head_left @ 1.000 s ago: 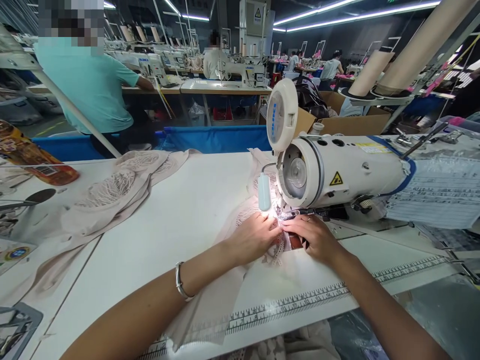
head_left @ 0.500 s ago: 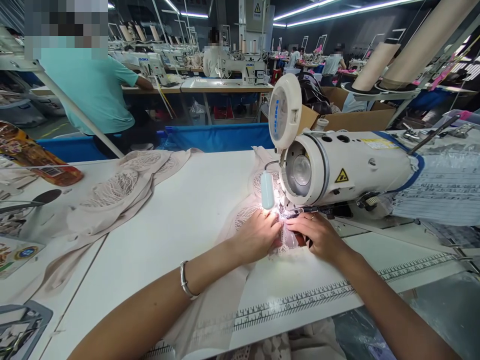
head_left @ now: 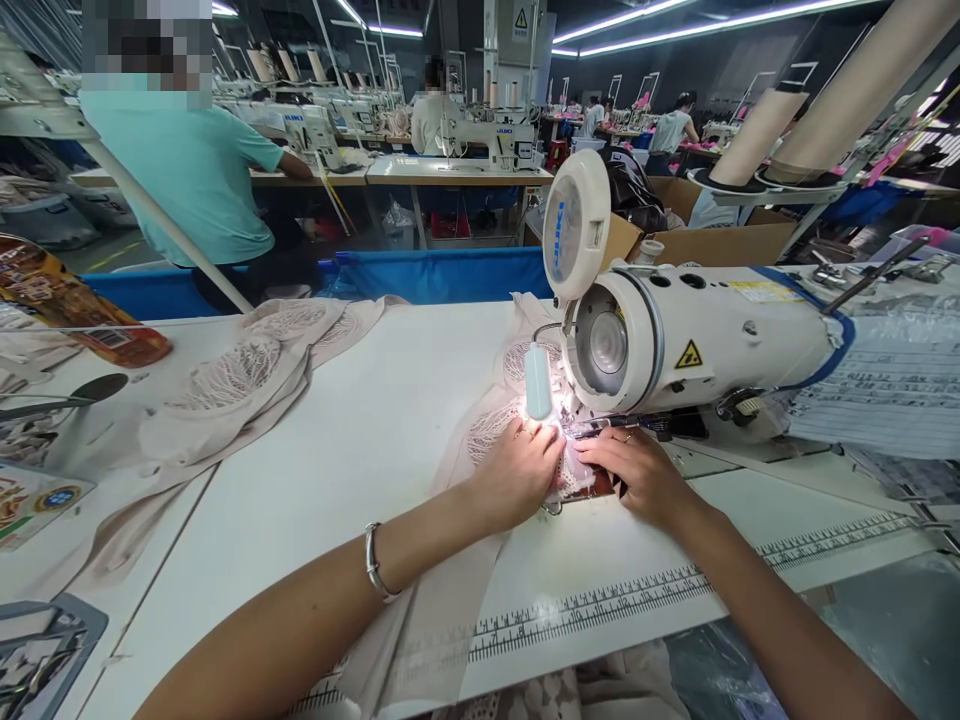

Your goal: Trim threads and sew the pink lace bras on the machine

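Observation:
Pale pink lace fabric lies under the lit needle area of a white sewing machine. My left hand, with a silver bangle on its wrist, presses the lace just left of the needle, fingers bent and close together. At the right edge of the same piece, my right hand has its fingertips closed on the lace. Something dark shows under its palm, too hidden to name. The hands and glare hide the needle and presser foot. A sheer beige panel hangs over the table's front edge beneath my left forearm.
More lace pieces are heaped on the left, near a drink bottle. A small light-blue lamp hangs beside the machine head. A ruler strip runs along the front edge. Thread cones stand at right; a person sits beyond.
The lace has slid slightly away from me under the needle, uncovering a small metal loop near my left hand. Both hands keep nearly the same place; the whole view has shifted a little.

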Action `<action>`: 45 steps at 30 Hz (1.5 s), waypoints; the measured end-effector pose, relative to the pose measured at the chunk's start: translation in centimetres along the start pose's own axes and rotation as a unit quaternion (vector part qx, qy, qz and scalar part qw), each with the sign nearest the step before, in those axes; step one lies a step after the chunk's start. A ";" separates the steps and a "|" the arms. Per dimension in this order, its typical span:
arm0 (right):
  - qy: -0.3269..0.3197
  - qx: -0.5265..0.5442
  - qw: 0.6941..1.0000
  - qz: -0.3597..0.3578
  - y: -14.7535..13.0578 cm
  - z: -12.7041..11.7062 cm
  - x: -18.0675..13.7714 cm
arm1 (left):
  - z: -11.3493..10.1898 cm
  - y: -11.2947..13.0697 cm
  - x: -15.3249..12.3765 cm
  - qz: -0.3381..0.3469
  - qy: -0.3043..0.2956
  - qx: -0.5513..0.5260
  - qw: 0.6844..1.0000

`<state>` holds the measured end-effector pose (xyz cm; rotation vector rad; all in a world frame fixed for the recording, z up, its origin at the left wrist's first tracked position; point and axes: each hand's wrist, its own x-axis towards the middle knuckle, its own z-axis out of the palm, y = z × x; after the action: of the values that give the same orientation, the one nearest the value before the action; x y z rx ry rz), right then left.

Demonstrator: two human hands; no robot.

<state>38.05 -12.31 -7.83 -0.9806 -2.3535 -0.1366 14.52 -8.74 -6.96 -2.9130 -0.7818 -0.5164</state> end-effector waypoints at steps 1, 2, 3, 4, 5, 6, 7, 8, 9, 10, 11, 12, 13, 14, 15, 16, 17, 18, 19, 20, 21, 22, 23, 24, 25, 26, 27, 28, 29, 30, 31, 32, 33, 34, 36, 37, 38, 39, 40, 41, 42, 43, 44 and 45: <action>-0.001 -0.002 1.000 0.002 0.0 0.0 0.0 | 0.1 0.0 0.0 0.004 0.008 0.001 1.000; 0.000 -0.003 1.000 0.001 0.0 -0.1 0.1 | 0.3 0.0 0.0 0.019 0.014 -0.003 1.000; 0.004 -0.004 1.000 -0.003 -0.1 -0.1 0.2 | 0.4 0.0 0.1 0.046 0.014 -0.013 0.999; 0.010 -0.004 1.000 -0.009 -0.2 -0.2 0.3 | 0.5 0.0 0.1 0.077 0.008 -0.025 0.997; 0.017 -0.004 1.000 -0.015 -0.3 -0.3 0.4 | 0.6 0.1 0.2 0.106 -0.002 -0.037 0.994; 0.024 -0.005 0.999 -0.020 -0.4 -0.4 0.6 | 0.6 0.1 0.2 0.125 -0.012 -0.045 0.991; 0.030 -0.006 0.999 -0.024 -0.5 -0.5 0.7 | 0.6 0.1 0.3 0.131 -0.020 -0.048 0.990; 0.033 -0.006 0.999 -0.026 -0.6 -0.6 0.8 | 0.6 0.2 0.3 0.125 -0.025 -0.046 0.991; 0.034 -0.005 0.999 -0.025 -0.7 -0.6 0.8 | 0.6 0.2 0.3 0.113 -0.029 -0.042 0.992; 0.033 -0.002 0.999 -0.023 -0.7 -0.7 0.8 | 0.5 0.2 0.2 0.101 -0.032 -0.039 0.994; 0.030 0.003 0.999 -0.019 -0.8 -0.7 0.8 | 0.5 0.2 0.2 0.092 -0.036 -0.036 0.994; 0.028 0.009 0.999 -0.016 -0.7 -0.7 0.8 | 0.4 0.2 0.1 0.086 -0.039 -0.033 0.995; 0.025 0.014 1.000 -0.012 -0.7 -0.6 0.7 | 0.4 0.1 0.0 0.084 -0.039 -0.028 0.995; 0.024 0.017 1.000 -0.010 -0.7 -0.6 0.6 | 0.3 0.1 0.0 0.084 -0.037 -0.024 0.996; 0.023 0.018 1.000 -0.008 -0.7 -0.6 0.6 | 0.3 0.0 0.0 0.083 -0.032 -0.020 0.996; 0.025 0.018 0.999 -0.009 -0.6 -0.6 0.6 | 0.2 -0.1 0.0 0.082 -0.029 -0.017 0.996; 0.028 0.018 0.999 -0.010 -0.6 -0.6 0.6 | 0.2 -0.3 0.0 0.081 -0.026 -0.016 0.996; 0.031 0.018 0.999 -0.012 -0.6 -0.5 0.6 | 0.1 -0.4 0.0 0.078 -0.025 -0.016 0.997; 0.034 0.017 0.999 -0.014 -0.6 -0.5 0.6 | 0.1 -0.6 0.0 0.076 -0.026 -0.016 0.997; 0.035 0.016 0.999 -0.015 -0.5 -0.5 0.6 | 0.0 -0.7 0.1 0.074 -0.027 -0.017 0.997; 0.035 0.014 0.999 -0.015 -0.5 -0.5 0.6 | 0.0 -0.9 0.1 0.073 -0.030 -0.019 0.997; 0.032 0.011 0.999 -0.012 -0.5 -0.4 0.5 | -0.1 -1.1 0.2 0.071 -0.033 -0.023 0.997; 0.025 0.008 1.000 -0.007 -0.4 -0.4 0.5 | -0.1 -1.3 0.2 0.069 -0.036 -0.028 0.997; 0.018 0.005 1.000 -0.001 -0.3 -0.3 0.4 | -0.1 -1.5 0.3 0.066 -0.037 -0.036 0.996; 0.009 0.002 1.000 0.007 -0.3 -0.3 0.3 | -0.1 -1.7 0.3 0.062 -0.038 -0.045 0.996; 0.000 -0.001 1.000 0.014 -0.2 -0.3 0.2 | 0.0 -1.9 0.3 0.057 -0.037 -0.055 0.996; -0.004 -0.004 1.000 0.020 -0.2 -0.2 0.1 | 0.0 -2.0 0.3 0.052 -0.035 -0.065 0.996; -0.006 -0.008 1.000 0.025 -0.1 -0.2 0.0 | 0.1 -2.2 0.4 0.047 -0.033 -0.074 0.996; -0.004 -0.011 1.000 0.028 -0.1 -0.2 -0.1 | 0.2 -2.3 0.4 0.041 -0.031 -0.081 0.995; -0.001 -0.014 0.999 0.030 -0.1 -0.2 -0.2 | 0.2 -2.4 0.4 0.036 -0.030 -0.087 0.995; 0.001 -0.016 0.999 0.032 -0.1 -0.2 -0.2 | 0.2 -2.5 0.4 0.031 -0.033 -0.091 0.995; 0.003 -0.019 0.999 0.032 -0.1 -0.2 -0.2 | 0.2 -2.6 0.5 0.026 -0.036 -0.096 0.994; 0.005 -0.021 0.999 0.032 -0.1 -0.2 -0.2 | 0.2 -2.7 0.6 0.020 -0.044 -0.100 0.994; 0.006 -0.024 0.999 0.032 -0.1 -0.3 -0.2 | 0.1 -2.9 0.7 0.014 -0.054 -0.103 0.993; 0.005 -0.027 0.999 0.030 -0.2 -0.3 -0.1 | -0.2 -3.1 0.8 0.003 -0.072 -0.108 0.992; 0.005 -0.028 0.999 0.028 -0.3 -0.4 0.0 | -0.3 -3.2 0.9 -0.003 -0.075 -0.108 0.991; 0.007 -0.029 0.999 0.024 -0.3 -0.4 0.0 | -0.4 -3.2 1.0 -0.008 -0.076 -0.109 0.991; 0.011 -0.030 0.999 0.021 -0.4 -0.4 0.1 | -0.5 -3.1 1.0 -0.013 -0.077 -0.110 0.991; 0.015 -0.032 0.999 0.018 -0.4 -0.5 0.2 | -0.4 -3.0 1.1 -0.026 -0.075 -0.114 0.990; 0.020 -0.033 0.999 0.014 -0.4 -0.5 0.3 | -0.4 -2.7 1.1 -0.048 -0.074 -0.118 0.989; 0.025 -0.035 0.999 0.012 -0.4 -0.5 0.3 | -0.2 -2.5 1.1 -0.079 -0.071 -0.120 0.987; 0.029 -0.035 0.999 0.007 -0.4 -0.5 0.5 | 0.0 -2.2 1.2 -0.113 -0.066 -0.121 0.984; 0.033 -0.035 0.999 0.002 -0.4 -0.6 0.6 | 0.2 -1.9 1.2 -0.147 -0.060 -0.118 0.980; 0.032 -0.034 0.999 0.000 -0.4 -0.8 0.6 | 0.3 -1.9 1.2 -0.175 -0.051 -0.114 0.977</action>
<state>37.77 -12.45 -6.78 -0.9930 -2.3043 -0.2467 14.62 -6.54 -6.87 -3.0381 -1.3506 -0.5149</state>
